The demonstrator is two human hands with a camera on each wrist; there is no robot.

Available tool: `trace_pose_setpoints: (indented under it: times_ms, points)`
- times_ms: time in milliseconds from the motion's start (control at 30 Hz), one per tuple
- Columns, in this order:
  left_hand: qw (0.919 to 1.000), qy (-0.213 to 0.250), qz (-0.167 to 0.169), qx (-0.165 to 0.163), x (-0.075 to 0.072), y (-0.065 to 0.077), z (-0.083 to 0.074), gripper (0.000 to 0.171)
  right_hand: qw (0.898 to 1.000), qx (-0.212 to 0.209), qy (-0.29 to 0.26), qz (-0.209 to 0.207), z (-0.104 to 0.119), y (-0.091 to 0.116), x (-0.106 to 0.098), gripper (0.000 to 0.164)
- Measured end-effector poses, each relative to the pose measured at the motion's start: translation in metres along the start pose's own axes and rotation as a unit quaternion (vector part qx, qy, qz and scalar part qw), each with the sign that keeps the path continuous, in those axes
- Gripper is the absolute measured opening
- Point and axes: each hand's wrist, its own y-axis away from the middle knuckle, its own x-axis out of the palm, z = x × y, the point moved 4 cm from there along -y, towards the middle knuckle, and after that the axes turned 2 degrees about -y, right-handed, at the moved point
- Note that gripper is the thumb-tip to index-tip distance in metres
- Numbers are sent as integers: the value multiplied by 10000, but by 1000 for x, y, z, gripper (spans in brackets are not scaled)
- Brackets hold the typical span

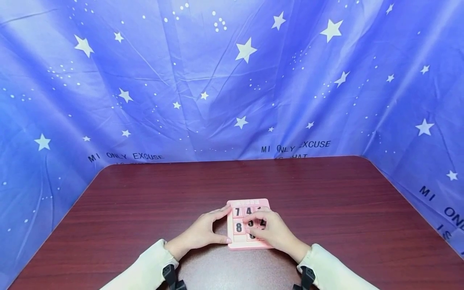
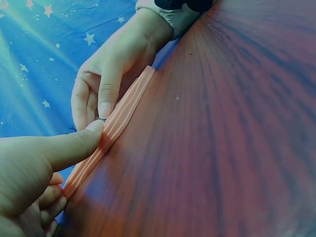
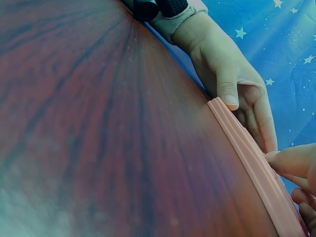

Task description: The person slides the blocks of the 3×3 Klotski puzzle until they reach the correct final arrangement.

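A pink sliding number puzzle (image 1: pixel 239 244) lies flat on the table, its tiles bearing black numerals on white; a 7, a 4 and an 8 read clearly. The bottom left cell shows plain pink with no numeral. My left hand (image 1: pixel 203 230) holds the frame along its left side, forefinger at the upper corner and thumb at the lower one. Over the right part of the board is my right hand (image 1: pixel 277 231), its thumb and forefinger touching tiles in the middle and lower rows. This hand hides several right-hand tiles. Both wrist views show the puzzle's layered pink edge (image 2: pixel 126 106) low on the wood.
The dark red wooden table (image 1: pixel 145 193) has rounded far corners. A blue curtain (image 1: pixel 203 80) with white stars and printed letters hangs behind it and along both sides. Black straps with devices (image 1: pixel 169 274) sit on the pale sleeves (image 1: pixel 145 268).
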Motion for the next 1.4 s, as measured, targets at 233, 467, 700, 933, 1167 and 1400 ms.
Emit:
trace_pose_setpoints:
  times_ms: [233, 467, 700, 933, 1167, 1400]
  points:
    - [9999, -29, 77, 78, 2, -4, -1, 87, 9996, -111, -256, -18, -2, 3, -3, 14]
    - [9999, -55, 84, 78, 0, -5, -2, 87, 9991, -177, -384, 98, 17, 5, -8, 14]
    - [9999, -35, 82, 55, -1, -3, -2, 87, 9981, -222, -483, 306, 37, 7, -14, 12]
    - [10000, -19, 53, 30, -1, -1, -1, 86, 9981, -175, -486, 334, 38, 6, -13, 12]
    - [10000, 24, 16, 45, -1, 0, 0, 86, 9982, -22, -442, 398, 29, 5, -8, 11]
    - [10000, 16, 12, -20, 0, 1, 2, 87, 9962, 66, -758, 413, 2, -2, -3, 11]
